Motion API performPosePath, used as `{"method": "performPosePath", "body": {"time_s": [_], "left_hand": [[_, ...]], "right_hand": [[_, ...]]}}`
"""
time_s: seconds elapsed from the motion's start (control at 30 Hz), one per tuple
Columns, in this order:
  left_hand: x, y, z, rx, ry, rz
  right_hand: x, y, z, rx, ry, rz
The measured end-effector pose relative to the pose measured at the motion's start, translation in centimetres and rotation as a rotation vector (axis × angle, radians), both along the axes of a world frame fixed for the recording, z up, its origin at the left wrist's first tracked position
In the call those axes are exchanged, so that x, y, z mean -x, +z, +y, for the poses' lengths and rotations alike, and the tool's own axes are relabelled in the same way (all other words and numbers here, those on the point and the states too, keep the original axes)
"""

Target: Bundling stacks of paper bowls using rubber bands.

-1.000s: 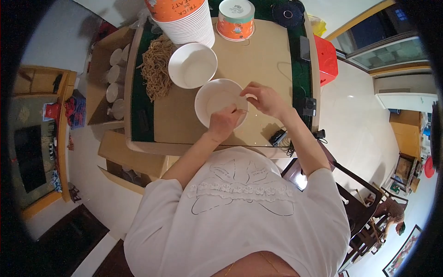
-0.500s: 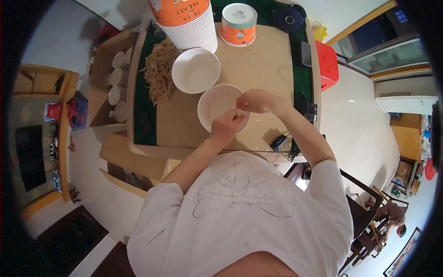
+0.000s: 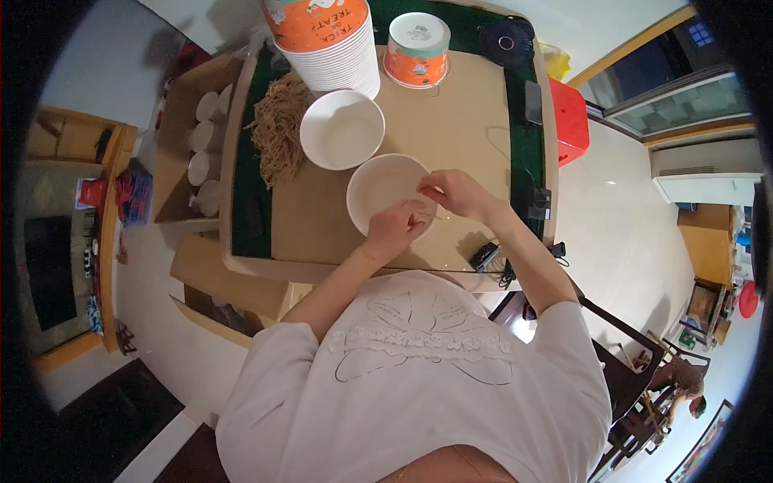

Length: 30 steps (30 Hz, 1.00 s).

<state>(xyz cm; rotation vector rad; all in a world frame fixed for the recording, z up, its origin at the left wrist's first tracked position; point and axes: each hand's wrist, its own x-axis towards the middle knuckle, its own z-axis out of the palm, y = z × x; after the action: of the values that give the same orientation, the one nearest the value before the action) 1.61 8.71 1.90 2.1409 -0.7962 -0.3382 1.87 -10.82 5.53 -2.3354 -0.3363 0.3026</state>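
Note:
A white paper bucket (image 3: 364, 179) stands on the table's near side, its open mouth facing up. My left hand (image 3: 394, 227) is closed at its near right rim, and a thin pale cord end pokes out beyond the fingers. Just across from it, my right hand (image 3: 452, 193) is pinched at the right rim; what its fingertips hold is too small to make out. Behind stands a second open white bucket (image 3: 342, 133). Left of that lies a heap of brown twine cords (image 3: 278, 133).
At the back rise a tall stack of orange-and-white buckets (image 3: 342, 64) and an upturned orange bucket (image 3: 417, 60) with a cord. A dark round object (image 3: 506, 40), a phone (image 3: 533, 103) and a black device (image 3: 485, 256) lie rightward. A carton of white cups (image 3: 181, 153) stands left.
My right hand has shifted slightly right and down, away from my left fingers, so the gap between them is wider. The cord end now shows by my left hand.

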Motion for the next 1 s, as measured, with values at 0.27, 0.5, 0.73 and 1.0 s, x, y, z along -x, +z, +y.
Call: {"method": "performPosePath", "body": {"time_s": [0.27, 0.5, 0.73, 1.0], "left_hand": [[-0.9, -1.3, -2.1, -0.214, 0.014, 0.093], [-1.0, -0.3, -1.7, -0.21, -0.035, 0.149], [-0.6, -1.8, -2.6, -0.261, -0.139, 0.179], [-0.1, 1.1, -1.7, -0.033, 0.15, -0.018]], "right_hand": [[-0.4, -0.6, 0.6, -0.032, -0.041, 0.103], [-0.1, -0.5, 0.5, 0.022, 0.019, 0.028], [-0.1, -0.7, 0.5, -0.006, -0.023, 0.061], [-0.3, -1.2, 0.8, 0.23, 0.138, 0.132]]}}
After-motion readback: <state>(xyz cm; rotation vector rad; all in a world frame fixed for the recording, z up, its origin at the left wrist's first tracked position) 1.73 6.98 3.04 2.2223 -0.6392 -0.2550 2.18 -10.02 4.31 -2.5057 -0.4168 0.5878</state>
